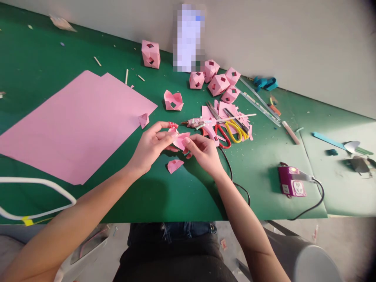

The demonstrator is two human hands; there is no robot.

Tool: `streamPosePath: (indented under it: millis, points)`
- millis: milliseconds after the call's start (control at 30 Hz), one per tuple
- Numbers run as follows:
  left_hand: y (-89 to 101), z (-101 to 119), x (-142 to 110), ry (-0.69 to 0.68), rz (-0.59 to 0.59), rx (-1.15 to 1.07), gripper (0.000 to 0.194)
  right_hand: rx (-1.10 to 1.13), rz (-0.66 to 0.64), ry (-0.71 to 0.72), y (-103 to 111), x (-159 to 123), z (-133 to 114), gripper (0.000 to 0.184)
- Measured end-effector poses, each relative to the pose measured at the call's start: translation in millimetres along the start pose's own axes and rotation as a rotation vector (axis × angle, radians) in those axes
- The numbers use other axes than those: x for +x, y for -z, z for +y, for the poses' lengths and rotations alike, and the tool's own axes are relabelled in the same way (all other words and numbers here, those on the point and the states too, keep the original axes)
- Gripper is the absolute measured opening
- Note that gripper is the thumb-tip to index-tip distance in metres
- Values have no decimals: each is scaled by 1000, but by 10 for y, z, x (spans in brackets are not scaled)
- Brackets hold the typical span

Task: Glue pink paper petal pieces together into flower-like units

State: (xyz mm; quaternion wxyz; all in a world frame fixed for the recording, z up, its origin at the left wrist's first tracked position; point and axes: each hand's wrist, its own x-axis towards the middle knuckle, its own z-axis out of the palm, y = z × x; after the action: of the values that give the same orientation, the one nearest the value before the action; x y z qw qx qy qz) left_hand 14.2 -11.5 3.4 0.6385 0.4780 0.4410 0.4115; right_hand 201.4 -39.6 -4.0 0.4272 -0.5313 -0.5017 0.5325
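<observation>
Between both hands, above the table, is a small folded piece of pink paper (181, 141). My left hand (151, 145) pinches its left side; a red wrap covers one fingertip. My right hand (204, 150) grips the right side between thumb and fingers. Just below them lies a small folded pink paper piece (175, 166), and another one (143, 120) rests left of my left hand. Above the hands sits an open pink paper cup shape (173, 101). A pink hot glue gun (202, 124) lies beyond my right hand, partly over red-handled scissors (225, 141).
Large pink sheets (79, 125) cover the left of the green table (141, 203). Several pink paper polyhedra (219, 84) stand at the back. Yellow-handled scissors (235, 131) lie on paper scraps. At right is a purple power socket (292, 182) with a cord; clear glue sticks (260, 102) lie farther back.
</observation>
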Motion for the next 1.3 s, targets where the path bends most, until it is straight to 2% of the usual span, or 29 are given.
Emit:
streamPosePath:
  millis: [133,200,267,333,400,433,500,533,633,700,767,833,1000,1133,1300]
  points:
    - [1,-10,-27,-8,-93,21,51,-162,45,128,10,-23,20,41]
    - [18,-3,-7,-76,-106,59,51,-202,85,176,17,-45,3,39]
    - [50,22,42,-181,-37,130,47,-211,128,185,23,-73,-21,40]
    - [90,61,110,-241,102,209,37,-209,170,176,26,-100,-37,44]
    - [126,100,194,-210,217,219,34,-196,199,180,31,-119,-35,47]
    - [140,113,248,-180,232,209,36,-183,206,188,34,-125,-27,48]
    - [159,113,398,-143,203,229,48,-162,221,209,40,-128,-5,48]
    - [168,98,501,-174,197,267,56,-156,230,216,43,-127,8,47]
    - [196,5,911,-325,187,446,97,-141,249,215,53,-115,39,47]
    - [213,-68,1199,-360,160,525,121,-130,265,212,60,-100,48,48]
    - [222,-120,1417,-366,137,583,135,-101,296,205,65,-82,46,48]
    - [228,-137,1527,-364,117,618,138,-36,329,187,66,-61,33,48]
    - [261,-41,1475,-283,139,563,128,100,332,113,59,-24,-4,47]
    - [309,87,1348,-293,178,433,118,115,326,88,68,-22,4,44]
    - [308,251,1073,-286,89,330,110,89,327,116,79,-20,37,38]
